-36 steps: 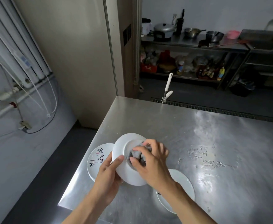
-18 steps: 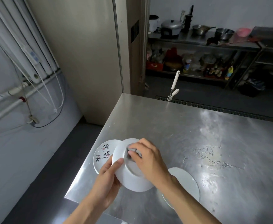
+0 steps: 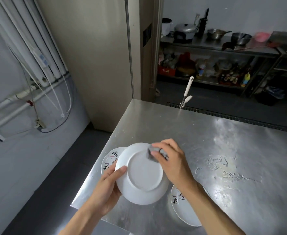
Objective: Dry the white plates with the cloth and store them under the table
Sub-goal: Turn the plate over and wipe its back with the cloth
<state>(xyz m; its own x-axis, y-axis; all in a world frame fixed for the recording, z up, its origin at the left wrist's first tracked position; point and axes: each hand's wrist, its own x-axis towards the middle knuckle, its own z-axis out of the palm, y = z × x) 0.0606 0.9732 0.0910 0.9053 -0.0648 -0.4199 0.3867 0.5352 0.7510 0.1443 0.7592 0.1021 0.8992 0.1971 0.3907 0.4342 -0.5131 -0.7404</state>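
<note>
I see the held plate (image 3: 144,175) over the desk's (image 3: 224,141) near-left corner. Left grip (image 3: 107,189) on its left rim; right grip (image 3: 173,163) pins the cloth (image 3: 150,154) at its far-right rim. Second plate (image 3: 110,158) on the desk behind-left, third plate (image 3: 185,209) near-right.

Near edge crowded by left plate (image 3: 109,161), right plate (image 3: 181,212), tabletop (image 3: 224,133) open beyond

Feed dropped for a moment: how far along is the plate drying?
Done: nothing I can confirm; under the table is out of view. In hand: left hand grips a white plate, underside up, right hand presses the grey cloth near its rim. Left: two lettered plates on the table, then storing all.
</note>
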